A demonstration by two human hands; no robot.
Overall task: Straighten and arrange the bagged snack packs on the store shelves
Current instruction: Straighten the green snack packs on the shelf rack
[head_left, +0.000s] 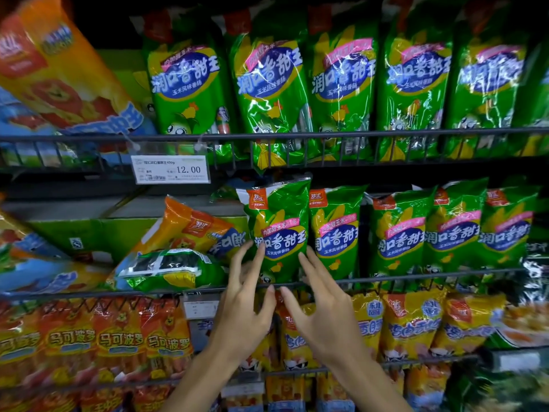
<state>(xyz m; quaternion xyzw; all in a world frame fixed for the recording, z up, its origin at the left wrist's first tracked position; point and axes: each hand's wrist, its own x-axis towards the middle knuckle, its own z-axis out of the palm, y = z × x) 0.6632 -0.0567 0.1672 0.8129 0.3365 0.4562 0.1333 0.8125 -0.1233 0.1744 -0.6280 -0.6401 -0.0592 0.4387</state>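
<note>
A green snack pack [277, 230] stands upright on the middle shelf, leftmost in a row of like green packs [451, 230]. My left hand [245, 298] reaches up with straight, spread fingers whose tips touch the pack's lower left side. My right hand [320, 304] mirrors it, fingers spread, tips at the pack's lower right edge. Neither hand grips the pack. To the left, an orange pack [190, 226] leans tilted, and another green pack [170, 270] lies flat on its side.
A wire rail [416, 281] fronts the middle shelf. The upper shelf holds a row of larger green packs [341, 84], a tilted orange pack [56, 72] and a price tag [170, 169]. Orange and yellow packs [118, 340] fill the lower shelves. A green carton [89, 233] sits behind.
</note>
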